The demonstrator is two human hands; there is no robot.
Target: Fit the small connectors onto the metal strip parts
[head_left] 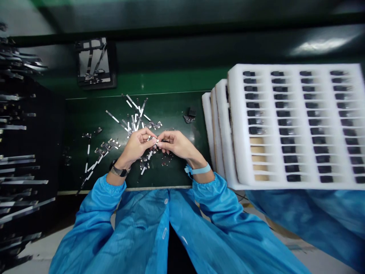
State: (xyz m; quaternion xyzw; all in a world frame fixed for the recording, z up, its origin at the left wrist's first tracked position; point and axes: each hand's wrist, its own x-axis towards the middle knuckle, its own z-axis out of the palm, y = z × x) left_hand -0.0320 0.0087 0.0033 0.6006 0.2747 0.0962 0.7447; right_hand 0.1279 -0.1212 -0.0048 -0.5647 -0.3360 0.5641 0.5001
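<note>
My left hand [140, 144] and my right hand [176, 144] meet over the green bench top, fingertips pinched together. Between them is a small circuit board with a flex cable [154, 141], partly hidden by the fingers. Just beyond my left hand lies a loose pile of flex cables [136, 116] with pale strips. Under the hands are more small circuit boards [144, 163] and tiny parts [166, 160], too small to name. To the left of my left hand rests another cluster of boards with flex cables [107, 147].
At right, a stack of white foam trays [241, 125] holds small black parts in slots. A small black part [191, 112] lies near it. A black framed box [111, 72] stands at the back left. Dark racks with many strips [23, 160] line the left side.
</note>
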